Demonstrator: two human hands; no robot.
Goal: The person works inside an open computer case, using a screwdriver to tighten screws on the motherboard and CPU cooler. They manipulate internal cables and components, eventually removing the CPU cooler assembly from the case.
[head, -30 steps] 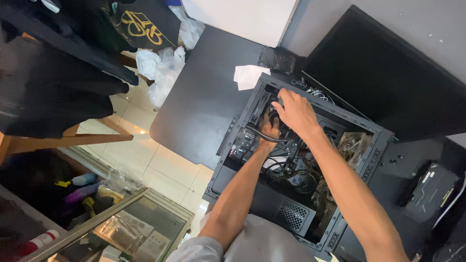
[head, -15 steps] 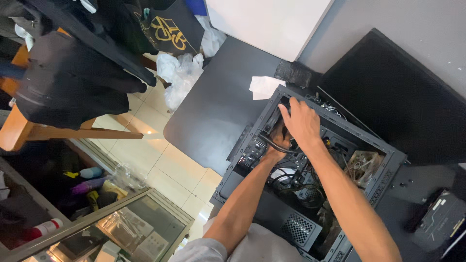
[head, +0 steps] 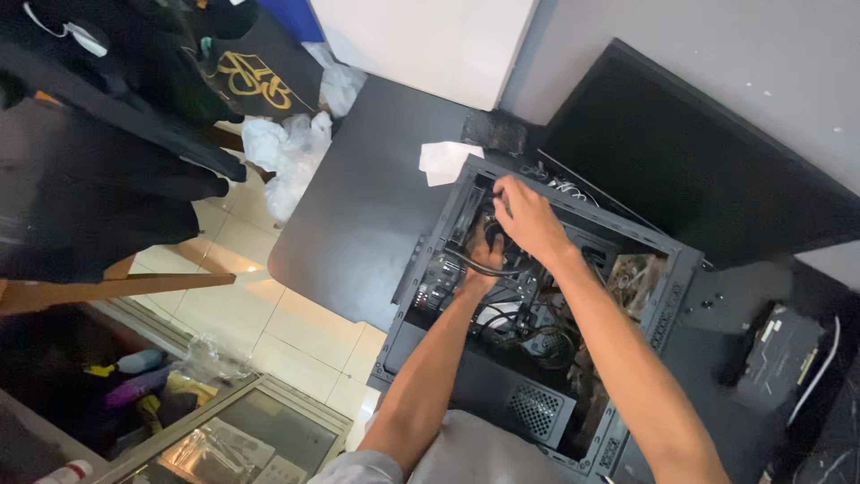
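Observation:
An open black computer case [head: 670,309] lies on its side on a dark table, full of black cables [head: 502,314] and parts. Both my hands reach into its far left corner. My right hand [head: 530,220] is on top, fingers curled down over something inside the case. My left hand [head: 486,255] sits just under it, mostly hidden, fingers closed around a dark cable or part that I cannot make out. A black cable loops across my left wrist.
A black side panel [head: 367,206] lies left of the case with a white paper [head: 445,161] at its far edge. A large black monitor [head: 699,152] leans at the back right. A small black component [head: 781,354] lies at the right. Below left are floor tiles and a glass cabinet [head: 242,430].
The view has shifted, so the case sits lower and more to the right. Both hands stay in the same corner of the case, the right hand slightly more spread over the left.

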